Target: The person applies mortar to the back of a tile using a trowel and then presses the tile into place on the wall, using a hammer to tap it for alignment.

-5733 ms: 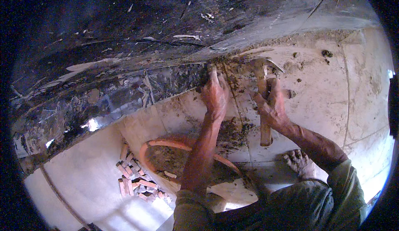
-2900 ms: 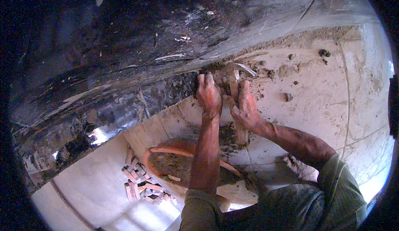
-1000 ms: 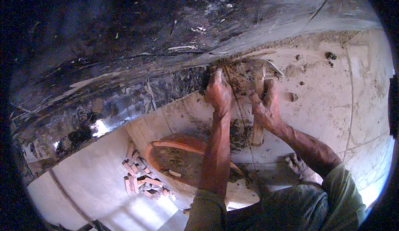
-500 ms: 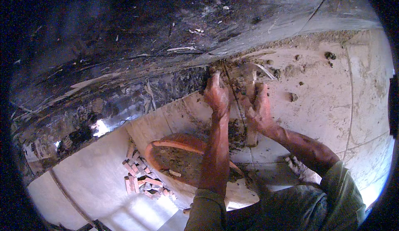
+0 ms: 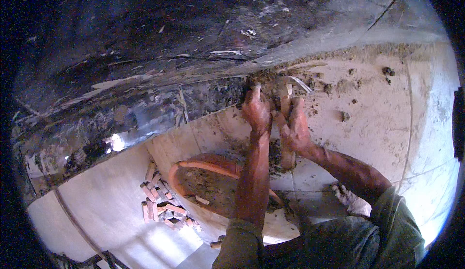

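Observation:
My left hand (image 5: 256, 111) is closed at the foot of the dark wall, by a strip of loose dirt. What its fingers hold, if anything, is hidden. Just to its right, my right hand (image 5: 296, 128) wraps round the thick wooden handle of a hand tool (image 5: 288, 157). A curved, pale metal edge shows at the tool's far end, close to the dirt. An orange basin (image 5: 181, 184) with dirt in it stands beside my left forearm.
The dark, scuffed wall (image 5: 160, 36) runs across the far side. Crumbs of dirt (image 5: 345, 116) lie on the pale tiled floor (image 5: 373, 138) to the right. A heap of broken bricks (image 5: 160, 203) lies left of the basin. My bare foot (image 5: 351, 200) is near my right elbow.
My right hand and the wooden-handled tool have shifted slightly left, closer to my left hand. My left hand stays closed by the wall. The view has tilted a little.

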A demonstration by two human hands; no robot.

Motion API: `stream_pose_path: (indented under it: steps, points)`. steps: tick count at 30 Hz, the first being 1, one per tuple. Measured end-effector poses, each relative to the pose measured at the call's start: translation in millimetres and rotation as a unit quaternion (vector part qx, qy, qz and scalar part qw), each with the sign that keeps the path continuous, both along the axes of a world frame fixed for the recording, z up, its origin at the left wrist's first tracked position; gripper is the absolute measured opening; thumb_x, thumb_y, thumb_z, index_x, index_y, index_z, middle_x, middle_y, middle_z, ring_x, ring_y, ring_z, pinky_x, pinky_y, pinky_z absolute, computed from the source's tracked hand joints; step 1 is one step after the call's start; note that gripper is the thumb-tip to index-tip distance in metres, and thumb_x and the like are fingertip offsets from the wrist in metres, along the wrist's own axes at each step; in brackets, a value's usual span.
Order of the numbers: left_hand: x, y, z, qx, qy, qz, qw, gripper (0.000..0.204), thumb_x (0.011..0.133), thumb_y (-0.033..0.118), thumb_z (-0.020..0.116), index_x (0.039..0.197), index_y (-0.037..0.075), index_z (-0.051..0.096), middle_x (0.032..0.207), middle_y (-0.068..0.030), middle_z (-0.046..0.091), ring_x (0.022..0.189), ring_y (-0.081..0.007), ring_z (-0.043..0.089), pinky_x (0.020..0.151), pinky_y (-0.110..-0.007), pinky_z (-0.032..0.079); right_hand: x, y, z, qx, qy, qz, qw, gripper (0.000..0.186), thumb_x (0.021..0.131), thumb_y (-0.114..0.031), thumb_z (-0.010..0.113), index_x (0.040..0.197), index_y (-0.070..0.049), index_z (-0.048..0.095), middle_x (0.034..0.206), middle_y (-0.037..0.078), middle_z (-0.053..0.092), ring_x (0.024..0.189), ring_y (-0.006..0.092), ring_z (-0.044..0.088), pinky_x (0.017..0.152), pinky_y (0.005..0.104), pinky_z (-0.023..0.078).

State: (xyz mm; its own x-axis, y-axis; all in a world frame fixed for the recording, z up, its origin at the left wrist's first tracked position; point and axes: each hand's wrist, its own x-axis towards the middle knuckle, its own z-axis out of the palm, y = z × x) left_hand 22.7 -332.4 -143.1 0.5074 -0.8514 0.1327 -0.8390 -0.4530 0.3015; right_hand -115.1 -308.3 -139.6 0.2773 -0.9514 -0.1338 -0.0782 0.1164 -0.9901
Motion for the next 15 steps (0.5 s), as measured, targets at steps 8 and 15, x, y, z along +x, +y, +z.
stream_pose_path:
  steps: [8,15]
  points:
    - [-10.4,27.4,31.2,-0.048,-0.029,-0.026,0.998,0.026,0.086,0.013,0.060,0.111,0.007,0.063,0.089,-0.0158,0.068,0.071,-0.0281,0.064,0.068,-0.036,0.051,-54.4,4.7,6.3,0.008,-0.018,0.030,0.999,0.038,0.087,-0.011,0.050,0.118,-0.001,0.033,0.104,0.011,0.048,0.098,0.0193,0.049,0.086,0.0346,0.042]
    - [-11.8,36.9,130.1,-0.355,0.146,0.113,0.916,0.024,0.085,-0.002,0.058,0.109,-0.003,0.057,0.085,-0.0029,0.058,0.073,-0.0096,0.051,0.068,-0.023,0.043,-89.3,8.0,46.7,0.116,-0.065,-0.015,0.991,0.023,0.085,-0.012,0.054,0.099,-0.005,0.037,0.079,0.003,0.044,0.063,0.0094,0.044,0.051,0.0266,0.041]
